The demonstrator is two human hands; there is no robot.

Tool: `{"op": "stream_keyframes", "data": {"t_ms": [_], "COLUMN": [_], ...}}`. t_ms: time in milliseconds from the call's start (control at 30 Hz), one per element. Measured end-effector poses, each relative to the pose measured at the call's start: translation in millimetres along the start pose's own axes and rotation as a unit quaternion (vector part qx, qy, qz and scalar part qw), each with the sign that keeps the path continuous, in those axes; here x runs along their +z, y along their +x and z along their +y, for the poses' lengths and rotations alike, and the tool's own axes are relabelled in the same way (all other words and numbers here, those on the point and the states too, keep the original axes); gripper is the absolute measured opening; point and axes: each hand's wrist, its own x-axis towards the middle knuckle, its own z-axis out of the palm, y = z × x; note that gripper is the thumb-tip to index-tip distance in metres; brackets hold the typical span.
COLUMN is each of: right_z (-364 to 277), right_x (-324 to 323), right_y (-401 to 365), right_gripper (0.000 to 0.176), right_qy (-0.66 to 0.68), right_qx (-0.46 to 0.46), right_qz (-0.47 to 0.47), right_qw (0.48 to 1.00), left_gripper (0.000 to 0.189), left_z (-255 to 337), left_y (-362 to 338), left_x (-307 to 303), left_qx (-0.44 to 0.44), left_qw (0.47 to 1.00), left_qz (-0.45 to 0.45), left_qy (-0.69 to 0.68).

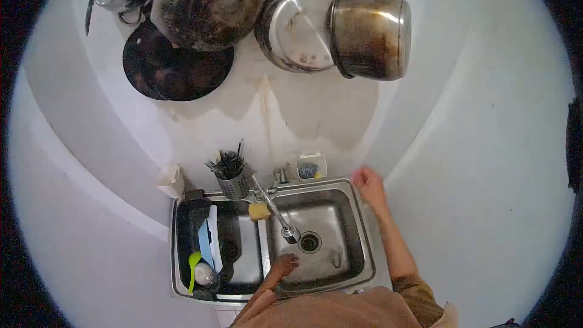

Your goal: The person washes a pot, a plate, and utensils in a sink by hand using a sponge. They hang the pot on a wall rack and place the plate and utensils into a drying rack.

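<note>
Over the front left of the right-hand sink basin [349, 231] is my left hand [285, 264], its fingers loosely bent and slightly apart, with nothing visible in them. The drain [310, 242] and the faucet head [291, 234] lie just beyond that hand. My right hand [369, 185] is above the sink's back right corner. Its fingers are bent and blurred, so whether it holds anything cannot be made out. A white container [311, 166] with a scouring pad [308, 171] sits on the back ledge, to the left of my right hand.
A yellow sponge [259, 211] rests on the basin divider. The left basin holds a rack with a white and blue board [210, 240], a green spoon [193, 270] and a glass-like item [204, 274]. Behind stands a cutlery holder [232, 183]. Several pans, including a pot [370, 33], hang above.
</note>
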Motion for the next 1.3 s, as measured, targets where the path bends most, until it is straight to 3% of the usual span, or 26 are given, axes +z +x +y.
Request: {"op": "stream_keyframes", "data": {"t_ms": [67, 133, 167, 233, 267, 300, 367, 400, 433, 500, 533, 600, 633, 667, 700, 733, 767, 800, 833, 900, 967, 1000, 1033, 1067, 1233, 1300], "right_z": [-68.8, -78.0, -79.7, -53.4, -18.8, 13.3, 26.5, 24.1, 5.4, -29.5, -9.6, -76.7, -120.4, -148.7, -176.5, -215.8, -231.4, -260.8, -287.0, -326.4, -347.0, -347.1, -342.0, -342.2, -377.4, -354.1], "right_x": [-32.1, -24.0, -17.1, 22.5, 51.3, 75.1, 86.0, 80.9, 69.1, 49.5, 59.4, 19.9, -8.9, -35.8, -64.2, -93.9, -115.2, -133.6, -151.1, -174.1, -186.6, -189.4, -190.0, -186.5, -149.7, -151.3], "right_y": [27.3, 26.6, 25.8, 3.3, -18.8, -41.7, -70.8, -74.5, -72.3, -74.3, -64.9, -32.3, -11.8, 6.7, 24.5, 38.3, 63.7, 89.2, 106.9, 161.7, 220.2, 251.6, 283.5, 299.5, 291.1, 322.0], "right_gripper": [0.014, 0.015, 0.016, 0.013, 0.009, 0.005, 0.009, 0.018, 0.018, 0.04, 0.055, 0.049, 0.043, 0.037, 0.031, 0.023, 0.02, 0.016, 0.015, 0.017, 0.022, 0.022, 0.024, 0.027, 0.031, 0.038], "right_qy": [-0.049, -0.077, -0.104, -0.025, -0.106, -0.187, -0.159, -0.179, -0.184, -0.315, -0.252, -0.187, -0.117, -0.082, -0.047, -0.082, -0.134, -0.078, -0.1, -0.069, -0.192, -0.19, -0.249, -0.307, -0.218, -0.345], "right_qx": [-0.026, -0.082, -0.133, -0.253, -0.25, -0.245, -0.117, -0.054, -0.063, -0.339, -0.294, -0.236, -0.172, -0.208, -0.241, -0.289, -0.356, -0.423, -0.38, -0.389, -0.345, -0.349, -0.34, -0.33, -0.318, -0.28], "right_qz": [0.067, 0.075, 0.08, 0.055, -0.017, -0.087, -0.276, -0.376, -0.373, -0.271, -0.295, -0.337, -0.378, -0.318, -0.255, -0.111, 0.034, 0.154, 0.23, 0.263, 0.258, 0.256, 0.24, 0.224, 0.218, 0.256], "right_qw": [0.996, 0.991, 0.982, 0.966, 0.962, 0.947, 0.941, 0.908, 0.907, 0.844, 0.874, 0.892, 0.902, 0.921, 0.935, 0.947, 0.924, 0.889, 0.89, 0.88, 0.882, 0.881, 0.875, 0.864, 0.896, 0.858], "left_gripper": [0.036, 0.021, 0.021, 0.016, 0.019, 0.019, 0.034, 0.034, 0.039, 0.051, 0.058, 0.065, 0.062, 0.059, 0.059, 0.058, 0.058, 0.058, 0.058, 0.058, 0.054, 0.054, 0.065, 0.075, 0.078, 0.075], "left_z": [25.9, 80.9, 75.9, 35.0, -43.2, -27.7, 22.1, 29.5, 33.5, 30.6, 27.3, 18.2, 9.1, 1.9, 5.0, 22.5, 30.4, 21.3, 9.7, -0.1, 2.3, 31.4, 82.4, 109.9, 53.2, 39.9], "left_y": [-10.8, -31.6, -29.9, -16.2, 15.0, 15.8, 1.8, -1.3, -5.1, -13.0, -20.9, -24.7, -25.6, -27.0, -32.6, -45.3, -51.1, -52.2, -54.3, -51.2, -58.2, -81.2, -116.1, -133.4, -80.9, -69.4], "left_x": [-26.4, -66.6, -63.5, -29.3, 45.6, 39.5, 13.0, 6.8, 3.1, 2.3, 7.1, 5.9, 7.0, 5.7, -2.8, -23.8, -37.9, -35.6, -29.5, -29.1, -32.4, -50.7, -83.1, -100.2, -55.6, -45.4], "left_qx": [-0.018, -0.086, -0.086, 0.037, -0.027, -0.024, -0.053, -0.053, -0.019, 0.05, 0.083, 0.12, 0.123, 0.125, 0.127, 0.106, 0.085, 0.09, 0.088, 0.09, 0.192, 0.191, 0.099, 0.004, 0.012, 0.034], "left_qw": [0.999, 0.992, 0.991, 0.978, 0.981, 0.979, 0.989, 0.99, 0.991, 0.989, 0.987, 0.983, 0.988, 0.978, 0.977, 0.972, 0.963, 0.962, 0.95, 0.934, 0.976, 0.976, 0.953, 0.888, 0.898, 0.915], "left_qz": [-0.02, 0.02, 0.026, 0.092, 0.169, 0.178, -0.029, -0.02, -0.019, -0.023, -0.031, -0.036, -0.09, -0.145, -0.15, -0.163, -0.175, -0.18, -0.164, -0.147, -0.053, -0.048, -0.071, -0.09, -0.133, -0.099], "left_qy": [-0.021, 0.095, 0.097, 0.181, -0.096, -0.097, 0.134, 0.133, 0.133, 0.135, 0.135, 0.138, 0.027, -0.082, -0.081, -0.136, -0.188, -0.185, -0.249, -0.312, -0.093, -0.094, -0.278, -0.451, -0.42, -0.389]}}
